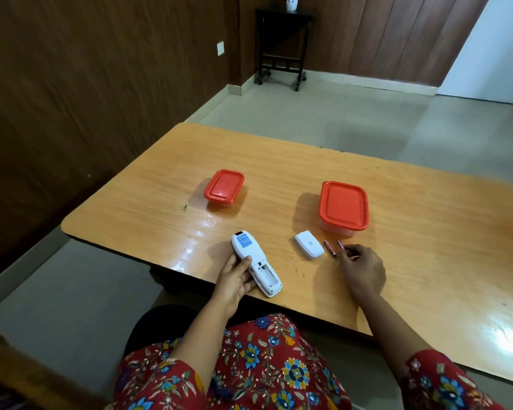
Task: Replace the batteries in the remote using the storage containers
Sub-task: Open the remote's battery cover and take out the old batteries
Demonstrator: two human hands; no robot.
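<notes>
A white remote [253, 260] lies face down near the table's front edge, its battery compartment open and empty. My left hand [234, 281] grips its side. The detached white battery cover [308, 244] lies to its right. Two small red batteries rest on the table beyond that: one battery [330, 248] lies free, and the fingertips of my right hand [362, 269] touch the other battery [341, 247]. Two containers with closed red lids stand farther back: a small container [224, 187] on the left and a larger container [343, 207] on the right.
The orange wooden table [427, 232] stretches wide to the right. A dark side table [282, 45] on wheels stands by the far wall. My lap in floral fabric sits below the table's front edge.
</notes>
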